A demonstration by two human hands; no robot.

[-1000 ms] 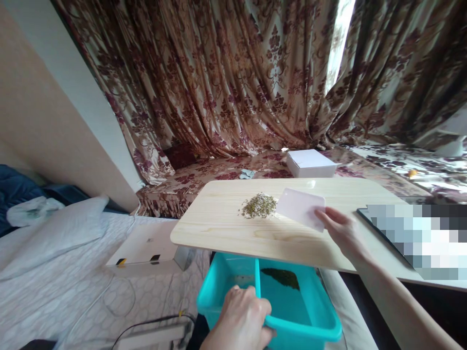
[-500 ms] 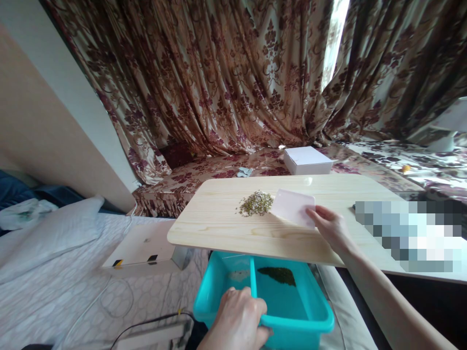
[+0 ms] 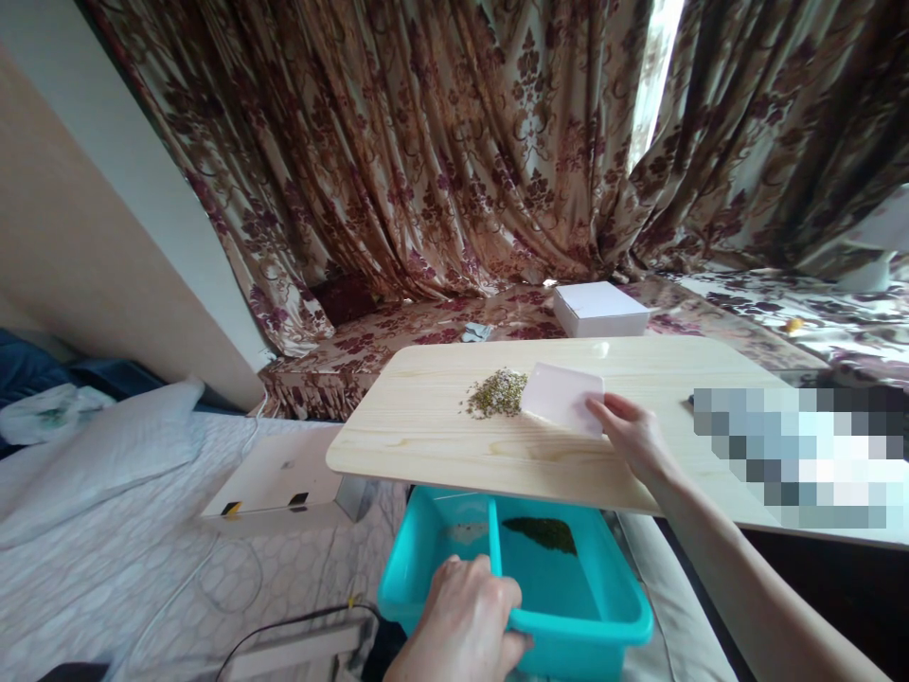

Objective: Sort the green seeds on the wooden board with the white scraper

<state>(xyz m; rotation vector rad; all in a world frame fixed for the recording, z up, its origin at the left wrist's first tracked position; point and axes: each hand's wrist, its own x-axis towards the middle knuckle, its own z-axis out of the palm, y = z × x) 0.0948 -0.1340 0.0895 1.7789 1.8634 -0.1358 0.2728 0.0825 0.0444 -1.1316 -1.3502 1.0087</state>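
Observation:
My right hand (image 3: 629, 431) is closed on the right edge of a thin, pale translucent scraper sheet (image 3: 558, 393). The sheet's left edge meets a heap of mixed green and whitish grains (image 3: 497, 392) on the light wooden tabletop (image 3: 440, 445). My left hand (image 3: 469, 606) grips the near rim of a turquoise divided bin (image 3: 575, 620) below the table's front edge. Green grains (image 3: 543, 533) lie in the bin's right compartment, and a few whitish grains (image 3: 465, 532) lie in the left one. My left fingertips are partly hidden by the hand.
A white box (image 3: 602, 308) stands behind the table, beside a small grey cloth (image 3: 475, 332). A blurred-out object (image 3: 795, 455) covers the table's right end. To the left, a flat white carton (image 3: 284, 478) and a pillow (image 3: 106, 455) lie on the bed. A dark cable (image 3: 284, 620) runs near the bin.
My right hand has shifted slightly left with the scraper sheet, whose edge now reaches farther into the right side of the heap. My left hand keeps its hold on the bin's rim.

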